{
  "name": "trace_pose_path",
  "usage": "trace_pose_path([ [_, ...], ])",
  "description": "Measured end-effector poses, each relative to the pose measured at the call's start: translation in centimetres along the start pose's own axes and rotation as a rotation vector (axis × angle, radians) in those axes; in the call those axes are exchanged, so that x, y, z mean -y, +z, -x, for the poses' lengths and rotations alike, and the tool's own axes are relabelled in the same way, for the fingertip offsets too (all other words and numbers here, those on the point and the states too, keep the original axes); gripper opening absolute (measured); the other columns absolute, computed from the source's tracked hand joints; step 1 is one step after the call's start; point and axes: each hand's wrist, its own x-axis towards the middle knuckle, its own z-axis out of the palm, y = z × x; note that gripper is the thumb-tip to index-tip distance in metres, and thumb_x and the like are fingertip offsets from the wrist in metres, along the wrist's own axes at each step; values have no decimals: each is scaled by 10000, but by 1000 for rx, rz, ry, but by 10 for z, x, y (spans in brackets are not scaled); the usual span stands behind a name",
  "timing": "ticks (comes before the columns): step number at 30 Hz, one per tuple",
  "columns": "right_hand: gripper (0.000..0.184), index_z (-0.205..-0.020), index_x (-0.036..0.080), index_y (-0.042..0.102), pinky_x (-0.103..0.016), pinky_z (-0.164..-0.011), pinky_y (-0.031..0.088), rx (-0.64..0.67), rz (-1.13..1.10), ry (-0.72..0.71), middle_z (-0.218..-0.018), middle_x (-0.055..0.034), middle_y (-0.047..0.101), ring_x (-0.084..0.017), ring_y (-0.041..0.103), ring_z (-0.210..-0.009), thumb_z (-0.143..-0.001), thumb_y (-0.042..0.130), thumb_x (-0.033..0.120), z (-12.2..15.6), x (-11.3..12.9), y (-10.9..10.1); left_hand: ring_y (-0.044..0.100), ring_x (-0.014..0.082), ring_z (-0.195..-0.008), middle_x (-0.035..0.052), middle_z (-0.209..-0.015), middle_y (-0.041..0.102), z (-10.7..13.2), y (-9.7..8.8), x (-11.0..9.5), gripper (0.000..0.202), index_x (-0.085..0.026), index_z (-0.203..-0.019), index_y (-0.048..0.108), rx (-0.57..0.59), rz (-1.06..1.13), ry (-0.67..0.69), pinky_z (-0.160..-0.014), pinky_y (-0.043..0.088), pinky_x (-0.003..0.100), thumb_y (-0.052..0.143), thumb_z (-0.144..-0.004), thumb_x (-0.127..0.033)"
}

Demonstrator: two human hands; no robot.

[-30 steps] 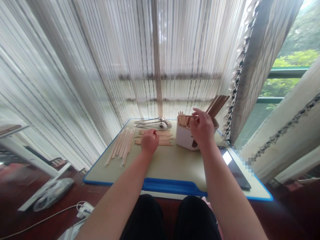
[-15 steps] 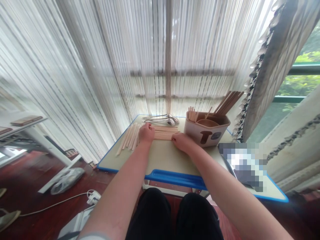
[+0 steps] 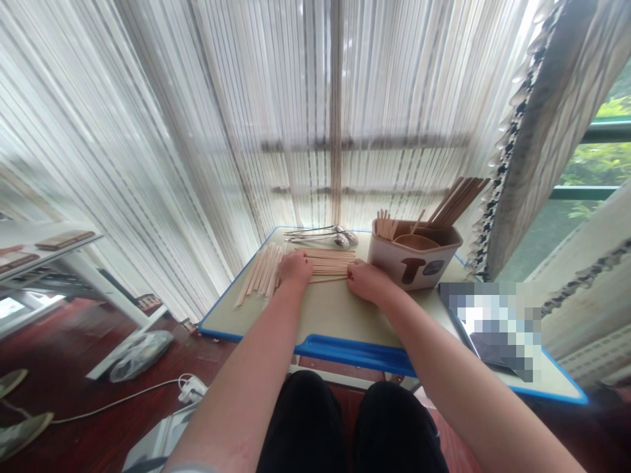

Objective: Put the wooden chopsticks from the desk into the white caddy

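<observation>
Thin wooden sticks, probably chopsticks, lie side by side across the table in a horizontal row (image 3: 329, 263). My left hand (image 3: 296, 269) rests on the row's left end, and my right hand (image 3: 367, 279) lies against its right end. Neither hand clearly grips the sticks, and they hide both ends of the row. Left of my left hand, a second bundle of sticks (image 3: 260, 274) lies fanned out lengthwise. Metal spoons (image 3: 320, 235) lie beyond the row at the table's far edge.
A white caddy (image 3: 414, 259) holds sticks and wooden utensils just right of my right hand. A pixelated flat device (image 3: 493, 325) lies at the right. The blue-edged table (image 3: 352, 348) stands against sheer curtains, above a wooden floor with a cable.
My right hand has left the caddy and moved down and left to the row's right end. My left hand has shifted slightly along the row. The view has turned, moving the table rightward.
</observation>
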Motion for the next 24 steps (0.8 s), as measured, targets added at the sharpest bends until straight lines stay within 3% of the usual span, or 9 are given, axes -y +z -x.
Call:
trace_pose_path([
  [9,237,-933,242,643,-264,-593,415,49,-5,-55,-1082,-49,609,-190,593,-824,-835,434,296,0,0,-6,564,215,-962,97,-969,644,-4,0,1,267,-181,-986,631,-164,187,-92,-850,419,324,480,-770,-227],
  [24,278,-995,173,643,-293,-646,453,105,2,46,-1074,-137,629,-211,619,-823,-856,412,237,-1,1,-6,567,228,-926,100,-930,648,-1,-1,-2,209,-180,-914,636,-159,188,-82,-823,428,339,495,-766,-222],
])
